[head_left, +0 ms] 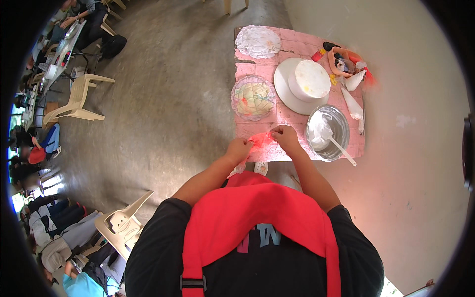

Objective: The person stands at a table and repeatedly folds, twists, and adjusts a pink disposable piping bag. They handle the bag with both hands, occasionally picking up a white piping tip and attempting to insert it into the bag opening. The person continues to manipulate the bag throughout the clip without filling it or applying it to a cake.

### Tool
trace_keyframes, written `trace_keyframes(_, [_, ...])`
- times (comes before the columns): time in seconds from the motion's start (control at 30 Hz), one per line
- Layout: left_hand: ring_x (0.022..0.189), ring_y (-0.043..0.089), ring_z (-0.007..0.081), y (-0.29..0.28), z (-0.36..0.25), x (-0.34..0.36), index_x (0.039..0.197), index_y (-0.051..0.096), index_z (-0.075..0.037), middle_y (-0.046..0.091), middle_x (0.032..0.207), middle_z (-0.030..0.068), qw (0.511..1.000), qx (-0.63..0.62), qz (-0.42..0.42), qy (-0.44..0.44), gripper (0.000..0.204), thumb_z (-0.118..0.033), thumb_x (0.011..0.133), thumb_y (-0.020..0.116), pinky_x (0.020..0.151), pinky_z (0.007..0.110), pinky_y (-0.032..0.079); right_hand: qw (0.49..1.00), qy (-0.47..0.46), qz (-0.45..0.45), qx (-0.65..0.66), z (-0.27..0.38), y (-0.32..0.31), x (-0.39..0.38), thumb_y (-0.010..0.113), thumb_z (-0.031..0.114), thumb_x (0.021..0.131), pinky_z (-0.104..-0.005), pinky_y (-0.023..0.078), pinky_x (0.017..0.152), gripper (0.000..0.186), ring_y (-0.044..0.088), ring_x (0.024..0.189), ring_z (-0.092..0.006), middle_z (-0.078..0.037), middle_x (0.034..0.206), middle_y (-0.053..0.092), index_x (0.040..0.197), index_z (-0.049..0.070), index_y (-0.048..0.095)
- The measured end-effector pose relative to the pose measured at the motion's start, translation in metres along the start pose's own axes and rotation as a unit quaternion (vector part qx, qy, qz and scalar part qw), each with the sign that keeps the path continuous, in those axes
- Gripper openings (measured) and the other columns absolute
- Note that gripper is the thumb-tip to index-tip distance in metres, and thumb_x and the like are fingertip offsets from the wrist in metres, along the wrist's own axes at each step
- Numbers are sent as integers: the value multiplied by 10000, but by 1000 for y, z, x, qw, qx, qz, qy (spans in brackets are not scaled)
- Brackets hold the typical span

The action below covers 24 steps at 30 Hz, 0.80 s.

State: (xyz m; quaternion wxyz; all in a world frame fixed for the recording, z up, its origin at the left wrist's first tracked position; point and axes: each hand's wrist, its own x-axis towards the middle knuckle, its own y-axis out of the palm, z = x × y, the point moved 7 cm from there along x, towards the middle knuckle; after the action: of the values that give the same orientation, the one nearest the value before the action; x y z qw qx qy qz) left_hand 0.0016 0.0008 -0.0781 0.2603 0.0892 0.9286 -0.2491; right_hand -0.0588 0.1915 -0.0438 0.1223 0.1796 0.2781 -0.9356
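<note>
Pink table (297, 121), white turntable (292, 91), metal bowl (329, 131), two doilies (257, 42), piping bags (352, 101)

Soft, even daylight, faint shadows; fisheye bends edges inside black rim.

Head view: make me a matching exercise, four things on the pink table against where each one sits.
Things:
1. white cake on its turntable
2. metal bowl of white icing
3. empty white doily
4. red piping bag

Places:
A. far left corner of the table
B. between the left hand and right hand, at the near edge
C. near right corner, a spatula handle sticking out
D. middle of the table, behind the bowl

Pairs: 1-D, 2-C, 3-A, 4-B
</note>
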Motion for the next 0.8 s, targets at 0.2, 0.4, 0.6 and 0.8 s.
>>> trace_keyframes(0.2, [658, 633, 350, 3, -7, -3, 774, 663, -2, 627, 678, 207, 999, -28, 20, -16, 316, -296, 829, 564, 640, 427, 484, 990, -75, 97, -66, 29, 35, -11, 646, 87, 741, -322, 514, 623, 145, 655, 655, -210, -141, 750, 681, 824, -26, 683])
trace_keyframes(0.4, [701, 605, 394, 0, -12, 2, 805, 666, -6, 616, 727, 230, 996, 70, -6, 62, 300, -289, 823, 568, 653, 441, 465, 949, -71, -2, -307, 23, 43, 8, 611, 181, 760, -421, 519, 700, 146, 653, 753, -335, -158, 807, 667, 784, 61, 692])
trace_keyframes(0.6, [734, 597, 408, -11, 0, -7, 821, 669, 5, 613, 777, 252, 999, 40, 37, 3, 325, -296, 848, 547, 671, 452, 456, 960, 12, -22, -280, 36, -8, 14, 625, 278, 815, -428, 497, 786, 228, 639, 884, -334, -159, 891, 671, 851, 61, 683])
trace_keyframes(0.8, [508, 479, 167, -17, 11, -13, 791, 657, 27, 560, 579, 104, 998, -30, 60, -3, 360, -305, 883, 551, 525, 354, 416, 951, 24, -11, -308, 37, -4, 19, 654, 266, 806, -415, 498, 775, 230, 641, 889, -309, -157, 904, 672, 917, 67, 680])
